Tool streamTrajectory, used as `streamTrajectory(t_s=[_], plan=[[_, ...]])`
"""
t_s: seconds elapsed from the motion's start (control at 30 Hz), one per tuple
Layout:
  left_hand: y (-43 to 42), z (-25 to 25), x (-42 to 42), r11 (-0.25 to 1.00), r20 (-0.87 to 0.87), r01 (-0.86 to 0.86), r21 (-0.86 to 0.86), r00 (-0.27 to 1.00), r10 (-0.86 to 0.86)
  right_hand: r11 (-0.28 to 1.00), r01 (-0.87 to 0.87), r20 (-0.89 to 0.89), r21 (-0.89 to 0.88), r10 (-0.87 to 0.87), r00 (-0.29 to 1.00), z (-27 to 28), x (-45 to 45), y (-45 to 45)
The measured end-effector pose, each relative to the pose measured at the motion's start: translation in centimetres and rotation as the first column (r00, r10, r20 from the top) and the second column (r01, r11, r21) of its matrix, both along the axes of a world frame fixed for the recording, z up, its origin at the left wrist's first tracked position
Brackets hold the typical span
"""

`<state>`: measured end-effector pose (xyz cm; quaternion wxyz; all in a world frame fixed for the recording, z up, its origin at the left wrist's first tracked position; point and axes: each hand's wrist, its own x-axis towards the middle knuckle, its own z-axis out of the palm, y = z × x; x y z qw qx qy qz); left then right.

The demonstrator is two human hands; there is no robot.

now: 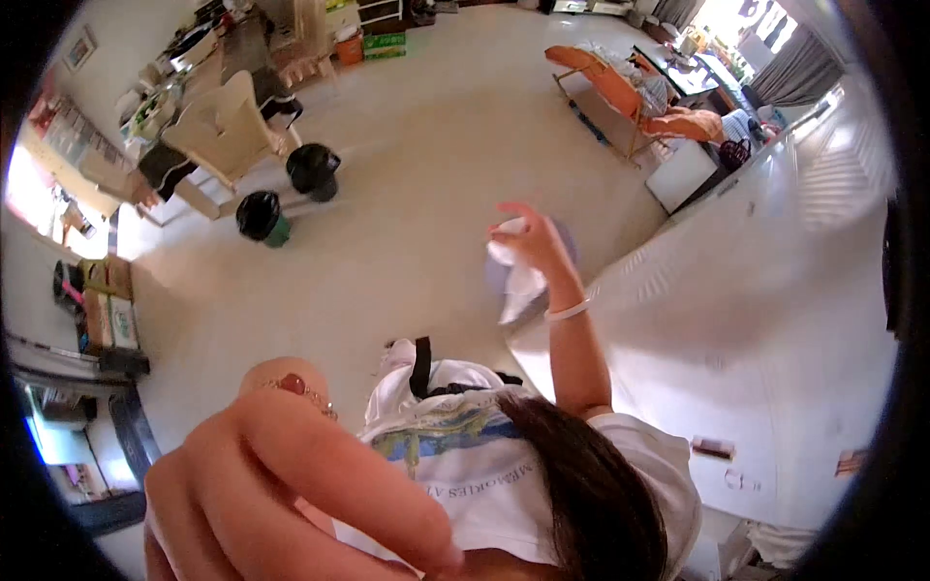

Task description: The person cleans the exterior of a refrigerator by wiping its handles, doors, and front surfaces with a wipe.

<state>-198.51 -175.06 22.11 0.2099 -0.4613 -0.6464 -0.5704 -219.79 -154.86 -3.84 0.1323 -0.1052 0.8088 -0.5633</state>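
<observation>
While the left hand point(257, 465) is looming closest to the lens, its fingers are curling inward; whether they are gripping anything, cannot tell. Below, a white shirt point(455, 528) is showing "MEMORIES A…", the rest running out of sight by that hand. Farther out, the right hand point(536, 242), wearing a white bangle point(568, 311), is apparently grasping a white cloth point(524, 283), possibly paper, between bent fingers. The cloth is trailing in front of a purple round object point(497, 275); contact is not showing. Handling is seemingly underway: cloth not yet leaving the fingers, nothing showing as finished, the remainder unclear. Beyond, two bins point(260, 218) are standing near a pale chair point(223, 126); farthest, a green box point(385, 45) is bearing no readable lettering.
</observation>
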Motion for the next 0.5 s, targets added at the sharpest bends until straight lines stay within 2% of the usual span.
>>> streamTrajectory(t_s=[0.07,0.13,0.17,0.2,0.27,0.3,0.33,0.37,0.4,0.43,0.47,0.5], plan=[[-1.7,-1.8,-5.4,0.997,-0.034,-0.067,0.036,0.997,0.068,0.991,-0.079,0.028,-0.104,0.082,0.996,-1.6,-4.5,-2.3],[-4.1,-3.4,-12.3,0.997,-0.033,-0.073,0.036,0.997,0.074,0.996,-0.066,0.028,0.063,0.064,0.998,-4.8,-10.6,-3.4],[-5.8,-4.2,-16.1,0.998,-0.021,-0.054,0.011,0.998,0.054,0.998,-0.056,0.034,-0.038,0.057,0.998,-5.6,-12.9,-4.0],[-9.0,-4.8,-20.2,0.997,0.044,0.018,-0.075,0.999,-0.015,1.0,0.004,0.044,0.021,-0.005,0.999,-6.6,-15.3,-4.1],[-9.4,-7.8,-28.8,0.947,0.103,-0.319,0.032,0.944,0.315,0.983,0.138,0.053,0.118,-0.145,0.988,-9.3,-18.7,-2.9],[-8.7,-10.5,-35.0,0.701,0.195,-0.685,0.199,0.728,0.657,0.975,0.213,0.021,0.068,-0.215,0.976,-9.7,-20.7,-2.9],[-12.3,-13.2,-44.8,0.938,0.12,-0.299,0.177,0.952,0.281,0.96,0.278,0.018,0.028,-0.279,0.96,-9.6,-22.5,-2.7],[-11.1,-14.6,-50.7,0.885,0.021,-0.417,-0.209,0.902,0.43,0.941,0.34,0.017,-0.013,-0.339,0.941,-9.0,-24.2,-2.3],[-7.2,-15.1,-53.7,0.974,0.182,-0.147,-0.173,0.967,0.178,0.914,0.402,0.016,-0.054,-0.402,0.916,-8.1,-25.7,-2.2],[-5.1,-18.3,-57.9,0.924,0.181,-0.033,-0.38,0.978,0.109,0.866,0.489,-0.011,-0.105,-0.492,0.87,-5.6,-26.9,-2.6],[-2.3,-23.4,-59.8,0.904,0.311,0.122,-0.409,0.95,0.013,0.845,0.527,-0.048,-0.088,-0.532,0.845,-4.6,-27.1,-2.1],[1.0,-25.0,-61.8,0.871,0.317,0.245,-0.427,0.942,-0.109,0.818,0.57,-0.082,-0.076,-0.575,0.814,-3.5,-29.1,-1.2]])
